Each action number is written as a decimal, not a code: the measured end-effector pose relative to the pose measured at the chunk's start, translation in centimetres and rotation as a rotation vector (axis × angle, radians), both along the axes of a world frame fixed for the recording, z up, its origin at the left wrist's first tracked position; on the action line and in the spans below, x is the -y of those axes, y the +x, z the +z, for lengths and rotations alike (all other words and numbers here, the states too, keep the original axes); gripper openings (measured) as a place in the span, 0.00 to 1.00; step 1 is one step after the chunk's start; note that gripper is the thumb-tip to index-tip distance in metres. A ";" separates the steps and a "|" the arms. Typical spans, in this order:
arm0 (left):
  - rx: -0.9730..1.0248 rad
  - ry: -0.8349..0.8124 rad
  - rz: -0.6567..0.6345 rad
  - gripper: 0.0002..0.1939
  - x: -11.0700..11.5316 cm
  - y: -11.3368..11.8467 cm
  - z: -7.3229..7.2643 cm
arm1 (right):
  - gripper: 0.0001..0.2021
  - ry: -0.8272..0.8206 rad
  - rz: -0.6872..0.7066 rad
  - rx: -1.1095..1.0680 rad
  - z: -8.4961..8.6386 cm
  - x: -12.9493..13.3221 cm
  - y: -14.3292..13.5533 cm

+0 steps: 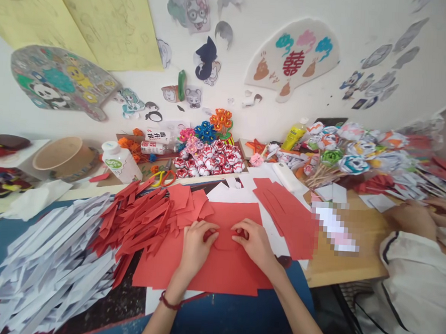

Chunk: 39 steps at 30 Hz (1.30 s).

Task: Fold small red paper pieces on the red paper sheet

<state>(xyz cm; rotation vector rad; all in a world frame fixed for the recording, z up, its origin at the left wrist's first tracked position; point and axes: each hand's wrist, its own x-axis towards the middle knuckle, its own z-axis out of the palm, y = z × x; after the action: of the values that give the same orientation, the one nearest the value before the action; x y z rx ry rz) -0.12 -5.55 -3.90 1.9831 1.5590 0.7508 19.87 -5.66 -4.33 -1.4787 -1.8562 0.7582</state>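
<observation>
Both hands are over large red paper sheets (156,271) on the blue table covering. My left hand (199,241) pinches the left end of a small red paper piece (224,238), thumb against curled fingers. Its right end is pinched by my right hand (252,240). The small piece blends with the red sheets below, so its outline is hard to see. Just left of my left hand lie small red squares (186,205) and a heap of folded red strips (140,222).
Folded white strips (59,258) are piled at the left. More red sheets (284,216) lie to the right. Behind stand a white bottle (120,163), scissors (164,177) and red-and-white paper flowers (212,159). Another person's hands (412,219) are at the far right, near paper flowers on sticks (354,150).
</observation>
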 end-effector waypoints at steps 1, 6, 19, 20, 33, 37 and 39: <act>-0.013 0.002 0.001 0.06 0.0 0.1 0.0 | 0.07 0.007 0.003 -0.018 0.1 0.1 -0.1; -0.020 0.042 -0.040 0.08 0.1 0.2 0.3 | 0.05 0.019 -0.020 -0.018 0.1 0.3 -0.2; -0.032 0.177 -0.172 0.13 0.1 -0.2 -0.2 | 0.14 0.457 0.180 0.379 -1.1 1.3 0.3; -0.024 0.183 -0.191 0.13 0.1 -0.2 -0.2 | 0.15 0.486 0.193 0.425 -1.2 1.4 0.3; -0.231 0.257 -0.377 0.17 -0.2 -1.0 -0.3 | 0.13 0.718 0.245 0.621 -1.4 1.4 0.6; -0.384 0.351 -0.468 0.17 0.2 -1.1 0.2 | 0.15 0.765 0.278 0.639 -1.1 1.8 0.5; -0.455 0.369 -0.497 0.17 0.3 -1.0 0.0 | 0.15 0.772 0.284 0.638 -1.2 1.9 0.4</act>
<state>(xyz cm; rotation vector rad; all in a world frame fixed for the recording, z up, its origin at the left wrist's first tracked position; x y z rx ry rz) -1.13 -5.89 -3.90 2.8198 1.1049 0.4171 20.31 -7.59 -5.52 -0.9964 -2.4557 -0.3797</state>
